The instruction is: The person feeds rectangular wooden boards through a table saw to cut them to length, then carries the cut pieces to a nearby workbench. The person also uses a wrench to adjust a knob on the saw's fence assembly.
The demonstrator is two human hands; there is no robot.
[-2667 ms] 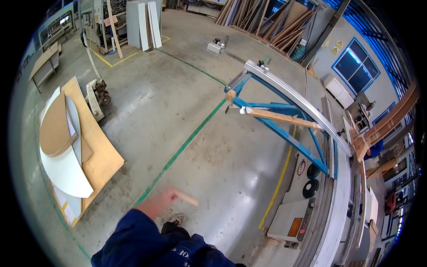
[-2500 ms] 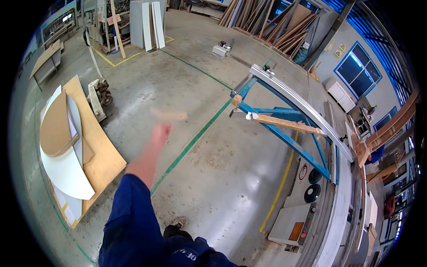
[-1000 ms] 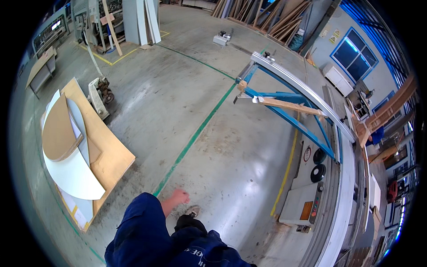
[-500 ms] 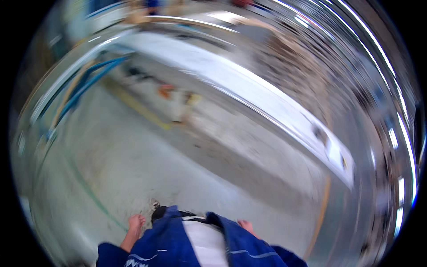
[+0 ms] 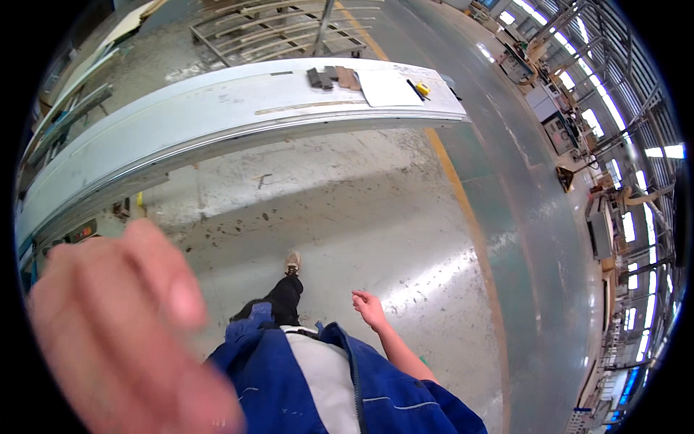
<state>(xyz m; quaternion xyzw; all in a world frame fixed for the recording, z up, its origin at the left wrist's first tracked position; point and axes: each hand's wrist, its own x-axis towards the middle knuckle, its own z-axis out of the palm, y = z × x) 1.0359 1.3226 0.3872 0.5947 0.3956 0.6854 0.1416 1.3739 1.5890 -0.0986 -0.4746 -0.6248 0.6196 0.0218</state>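
Note:
Close to the camera at lower left, my left hand (image 5: 123, 318) is large and blurred, its fingers bent; whether they grip anything is unclear. Low in the centre, beside my body, my right hand (image 5: 363, 302) has its fingers curled together with nothing visible in them. Ahead of me runs a long white sliding machine table (image 5: 181, 105) with a metal rail along its near edge. On its right end lie dark blocks (image 5: 318, 79), brown pieces (image 5: 347, 78), a white sheet (image 5: 387, 88), a yellow tape measure (image 5: 423, 88) and a dark stick (image 5: 415, 91).
A wheeled metal rack (image 5: 253, 47) with slats stands beyond the table. A marked walkway (image 5: 520, 239) curves along the right, past machines (image 5: 557, 130) and a pallet truck (image 5: 565, 173). Boards (image 5: 134, 22) lie at the far upper left. My shoe (image 5: 292, 262) is on the floor.
My view has swung right, from the blue frame and floor boards to the long table. My left hand has risen toward the camera; the small wooden strip it held earlier is not visible.

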